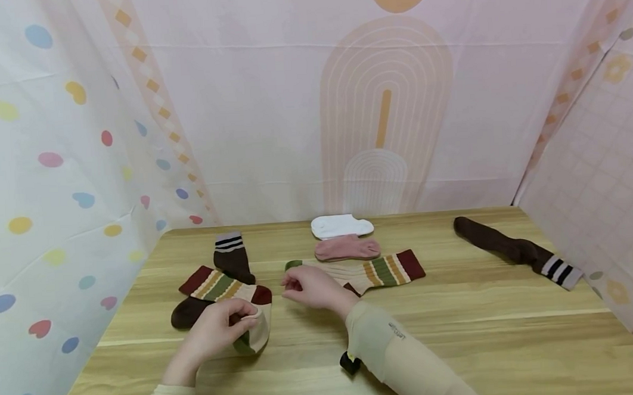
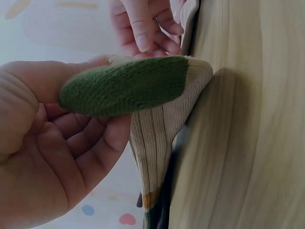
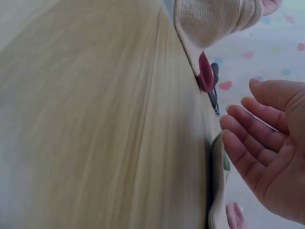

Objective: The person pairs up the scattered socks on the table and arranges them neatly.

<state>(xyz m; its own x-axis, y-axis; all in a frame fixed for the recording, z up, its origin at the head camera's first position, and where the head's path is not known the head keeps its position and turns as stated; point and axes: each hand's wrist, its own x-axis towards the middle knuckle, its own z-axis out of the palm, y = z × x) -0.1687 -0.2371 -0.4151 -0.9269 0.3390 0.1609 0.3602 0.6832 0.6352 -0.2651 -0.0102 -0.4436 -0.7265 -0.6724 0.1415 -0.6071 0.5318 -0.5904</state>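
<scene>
My left hand [image 1: 216,328] pinches the foot end of a cream ribbed sock [image 1: 263,328] with a maroon heel and striped cuff. Its green toe [image 2: 128,86] shows between thumb and fingers in the left wrist view, lifted off the table. The striped cuff lies across a dark brown sock [image 1: 233,261]. Over the green-toed end of a matching striped sock [image 1: 387,272] hovers my right hand [image 1: 313,288], fingers loosely bent and nothing in them. In the right wrist view those fingers [image 3: 255,145] are near that sock's edge; contact is unclear.
A pink ankle sock [image 1: 347,248] and a white ankle sock [image 1: 339,227] lie behind the right striped sock. Another dark brown sock [image 1: 498,240] with a banded cuff lies at the right. Patterned cloth [image 1: 270,134] hangs behind the wooden table [image 1: 463,333].
</scene>
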